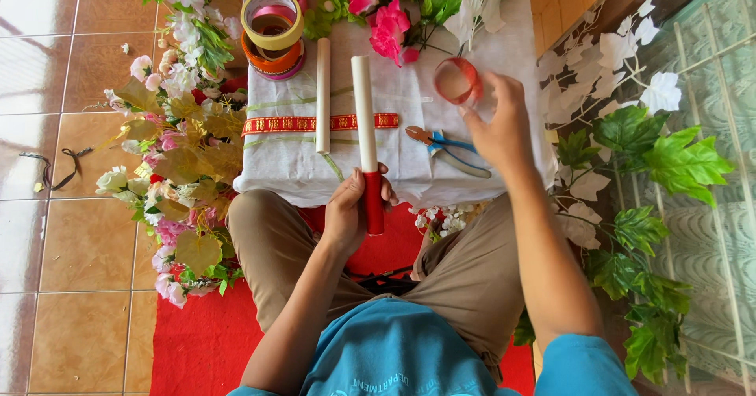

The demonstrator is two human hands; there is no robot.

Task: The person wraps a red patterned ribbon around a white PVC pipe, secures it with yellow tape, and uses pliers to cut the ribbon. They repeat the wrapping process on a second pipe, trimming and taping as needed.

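A white tube (365,120) with a red-wrapped end is gripped by the left hand (348,211); beyond it, a red tape roll (457,80) is held by the right hand (496,128), above the pliers (445,148).

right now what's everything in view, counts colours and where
white tube with red wrap: one, in left hand, over table
plain white tube: one, lying on cloth
red tape roll: one, in right hand
stacked tape rolls: a few, yellow, orange, pink, table's far left
pliers: one, blue handles, near right hand
red and gold ribbon: one strip, across cloth
white cloth: one, covering table
pink flowers: several, far edge
flower garland: one, pink, white, gold, on floor left
green and white leaves: many, right side
left hand: gripping tube
right hand: holding roll
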